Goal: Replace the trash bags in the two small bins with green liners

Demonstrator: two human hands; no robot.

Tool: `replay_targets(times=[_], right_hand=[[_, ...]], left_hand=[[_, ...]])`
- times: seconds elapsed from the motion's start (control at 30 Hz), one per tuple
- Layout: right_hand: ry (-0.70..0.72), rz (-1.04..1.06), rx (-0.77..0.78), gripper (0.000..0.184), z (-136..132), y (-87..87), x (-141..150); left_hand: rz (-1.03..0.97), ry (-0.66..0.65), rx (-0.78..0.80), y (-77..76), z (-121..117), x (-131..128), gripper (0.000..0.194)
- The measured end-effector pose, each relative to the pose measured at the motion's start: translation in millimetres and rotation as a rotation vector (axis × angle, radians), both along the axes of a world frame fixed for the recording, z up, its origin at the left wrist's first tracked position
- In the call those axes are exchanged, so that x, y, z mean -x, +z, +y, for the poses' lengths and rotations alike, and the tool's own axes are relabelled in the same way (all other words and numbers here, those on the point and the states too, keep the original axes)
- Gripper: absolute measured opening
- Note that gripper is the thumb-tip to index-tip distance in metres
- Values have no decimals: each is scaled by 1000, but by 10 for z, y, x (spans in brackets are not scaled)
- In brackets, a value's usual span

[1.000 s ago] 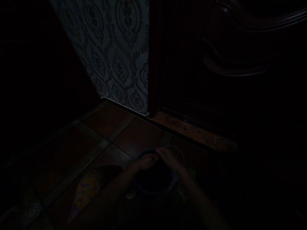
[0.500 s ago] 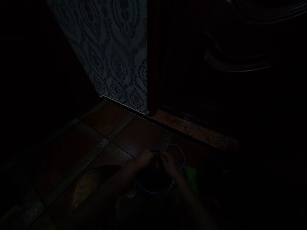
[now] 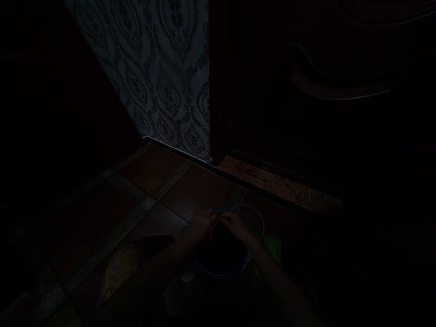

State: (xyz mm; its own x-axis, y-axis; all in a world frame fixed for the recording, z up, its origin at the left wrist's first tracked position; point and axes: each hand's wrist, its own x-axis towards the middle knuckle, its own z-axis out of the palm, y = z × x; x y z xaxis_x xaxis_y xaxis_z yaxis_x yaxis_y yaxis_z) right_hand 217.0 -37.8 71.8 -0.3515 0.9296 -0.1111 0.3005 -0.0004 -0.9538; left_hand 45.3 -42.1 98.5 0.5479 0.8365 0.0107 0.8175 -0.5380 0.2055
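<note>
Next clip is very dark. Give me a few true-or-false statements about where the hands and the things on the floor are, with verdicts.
1. Both hands meet over the far rim of the dark round container. True: the left hand and right hand are together there.
2. The container stands on a table. False: it stands on the tiled floor.
3. A yellow patterned cloth lies to the left of the container. True.
4. The wall behind is plain white. False: the wallpaper has an ornamental pattern.
5. A light ring shows just behind the container. True.
</note>
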Motion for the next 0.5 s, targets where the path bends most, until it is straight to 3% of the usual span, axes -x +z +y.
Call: replay_targets(times=[0.1,0.17,0.33,0.5], right_hand=[[-89,-241,-230,25,7,-13,-33],[-113,-359,-262,28,-9,-90,-91],[-330,-335,43,23,-147,-433,-379],[-511,-203,180,19,-236,-622,-501]], left_hand=[[-71,3,66,-40,-28,15,19],[-131,74,130,-113,-90,56,23],[-257,450,376,-432,-358,291,26],[-505,653,551,-608,-428,365,31]])
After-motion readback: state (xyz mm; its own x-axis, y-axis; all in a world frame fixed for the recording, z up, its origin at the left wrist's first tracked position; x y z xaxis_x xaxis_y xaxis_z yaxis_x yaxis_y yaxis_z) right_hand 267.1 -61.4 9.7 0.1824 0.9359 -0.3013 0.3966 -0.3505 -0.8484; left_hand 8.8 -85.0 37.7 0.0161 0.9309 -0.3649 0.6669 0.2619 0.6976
